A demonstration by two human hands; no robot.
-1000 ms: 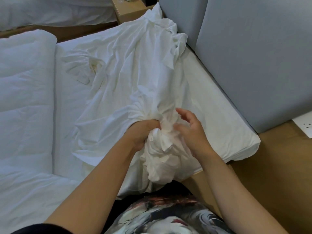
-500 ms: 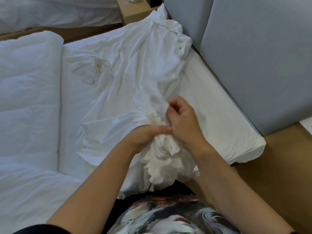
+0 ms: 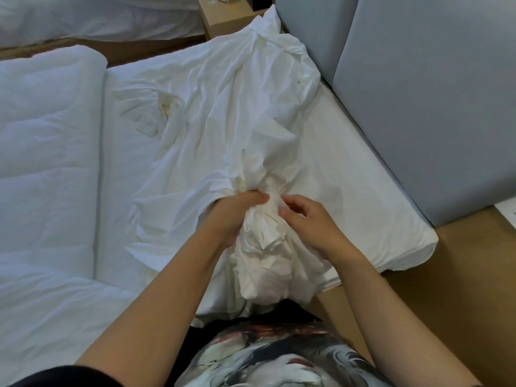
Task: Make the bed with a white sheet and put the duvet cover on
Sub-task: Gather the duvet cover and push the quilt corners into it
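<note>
A crumpled white duvet cover lies spread over the mattress, running from the headboard corner down to me. Its near end is gathered into a thick bunch that hangs off the mattress edge in front of my body. My left hand grips the neck of this bunch from the left. My right hand is at the same spot from the right, with its fingertips pinching folds of the fabric. A thick white duvet lies folded along the left side of the bed.
A grey padded headboard stands along the right. A wooden nightstand sits at the top, with a second bed behind it. Brown floor shows to the right of the mattress corner.
My right hand reached up the fabric, closed on it half a second ago, and has now come back down to the bunch beside my left hand. More cloth is gathered.
</note>
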